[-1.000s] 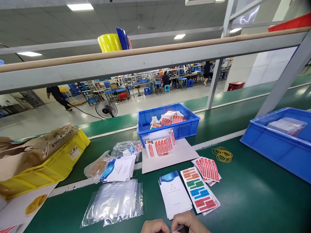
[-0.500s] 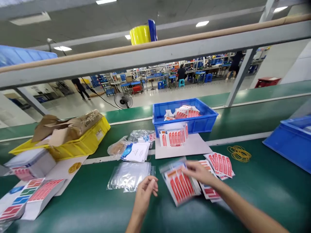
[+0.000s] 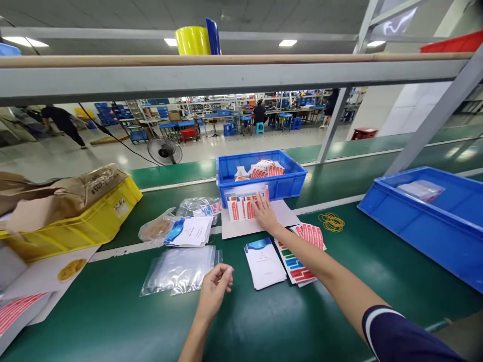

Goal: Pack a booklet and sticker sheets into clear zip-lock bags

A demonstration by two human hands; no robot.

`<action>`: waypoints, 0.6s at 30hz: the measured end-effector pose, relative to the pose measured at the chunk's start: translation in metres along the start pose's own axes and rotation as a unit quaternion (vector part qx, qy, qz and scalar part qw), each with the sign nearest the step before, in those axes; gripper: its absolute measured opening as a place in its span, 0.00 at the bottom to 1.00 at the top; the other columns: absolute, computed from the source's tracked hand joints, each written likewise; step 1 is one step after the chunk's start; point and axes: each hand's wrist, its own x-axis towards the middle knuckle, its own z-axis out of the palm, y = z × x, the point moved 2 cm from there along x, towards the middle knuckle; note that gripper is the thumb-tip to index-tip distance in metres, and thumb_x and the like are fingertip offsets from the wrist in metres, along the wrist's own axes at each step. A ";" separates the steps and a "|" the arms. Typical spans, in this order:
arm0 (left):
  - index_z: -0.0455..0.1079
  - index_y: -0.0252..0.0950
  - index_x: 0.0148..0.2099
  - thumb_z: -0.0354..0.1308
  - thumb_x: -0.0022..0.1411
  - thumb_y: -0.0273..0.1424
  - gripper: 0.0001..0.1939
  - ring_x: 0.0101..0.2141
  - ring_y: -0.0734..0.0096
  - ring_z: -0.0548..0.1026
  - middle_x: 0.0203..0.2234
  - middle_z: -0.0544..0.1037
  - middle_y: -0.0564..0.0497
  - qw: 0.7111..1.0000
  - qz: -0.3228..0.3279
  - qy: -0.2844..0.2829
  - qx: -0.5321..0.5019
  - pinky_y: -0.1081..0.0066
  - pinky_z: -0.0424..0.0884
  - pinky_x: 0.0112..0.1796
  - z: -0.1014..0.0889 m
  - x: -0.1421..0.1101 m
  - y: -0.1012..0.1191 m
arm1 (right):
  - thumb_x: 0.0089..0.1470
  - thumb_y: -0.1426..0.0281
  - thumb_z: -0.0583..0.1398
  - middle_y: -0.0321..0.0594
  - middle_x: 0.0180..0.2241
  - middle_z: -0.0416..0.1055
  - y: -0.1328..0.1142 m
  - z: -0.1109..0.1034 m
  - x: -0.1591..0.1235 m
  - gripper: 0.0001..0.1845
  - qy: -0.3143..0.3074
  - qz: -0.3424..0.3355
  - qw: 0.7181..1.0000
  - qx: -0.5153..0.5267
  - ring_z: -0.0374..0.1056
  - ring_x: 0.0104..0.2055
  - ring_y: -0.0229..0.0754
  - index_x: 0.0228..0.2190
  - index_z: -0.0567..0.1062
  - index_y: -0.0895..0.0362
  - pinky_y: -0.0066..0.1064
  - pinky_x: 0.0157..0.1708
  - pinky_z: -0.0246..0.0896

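Observation:
My right hand (image 3: 264, 213) reaches far forward and lies with fingers spread on a row of bagged red-and-white sticker packs (image 3: 241, 206) leaning against a small blue bin (image 3: 281, 187). The packs stand on a grey card (image 3: 247, 226). My left hand (image 3: 216, 289) hovers low over the green belt with fingers loosely curled, holding nothing, just right of a pile of clear zip bags (image 3: 181, 266). Between my arms lie a stack of white-and-blue leaflets (image 3: 264, 261) and coloured sticker sheets (image 3: 296, 264). Red sticker sheets (image 3: 310, 235) lie beyond them.
A yellow crate (image 3: 81, 226) with brown paper stands at the left. A large blue bin (image 3: 430, 221) sits at the right. Yellow rubber bands (image 3: 331, 221) lie near the card. More leaflets (image 3: 190, 231) and bags lie behind the zip bags. A metal rail (image 3: 226, 75) crosses overhead.
My right hand carried a filled sticker bag forward and now rests on the row of packs by the small bin. My left hand let go and drew back.

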 end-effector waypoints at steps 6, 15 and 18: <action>0.70 0.34 0.32 0.56 0.57 0.42 0.14 0.24 0.76 0.66 0.21 0.68 0.55 1.000 -0.017 -0.002 -0.007 0.77 0.65 0.24 0.001 0.004 -0.010 | 0.49 0.57 0.62 0.58 0.65 0.29 -0.026 -0.014 -0.040 0.51 -0.087 -0.117 0.989 0.006 0.26 0.67 0.57 0.62 0.43 0.67 0.47 0.62 0.35; 0.70 0.33 0.34 0.56 0.57 0.42 0.15 0.26 0.75 0.70 0.24 0.70 0.53 0.995 -0.078 -0.032 -0.061 0.79 0.67 0.24 0.015 0.000 -0.017 | 0.60 0.68 0.52 0.52 0.63 0.48 -0.041 -0.022 -0.202 0.31 -0.193 -0.221 0.953 0.077 0.44 0.65 0.51 0.61 0.51 0.62 0.43 0.61 0.46; 0.70 0.31 0.36 0.55 0.58 0.44 0.18 0.28 0.70 0.75 0.26 0.74 0.49 0.986 -0.126 -0.077 -0.079 0.75 0.70 0.25 0.029 -0.005 -0.019 | 0.61 0.74 0.48 0.51 0.58 0.59 -0.054 -0.031 -0.204 0.24 -0.124 -0.215 0.964 0.093 0.53 0.61 0.47 0.59 0.58 0.61 0.41 0.58 0.55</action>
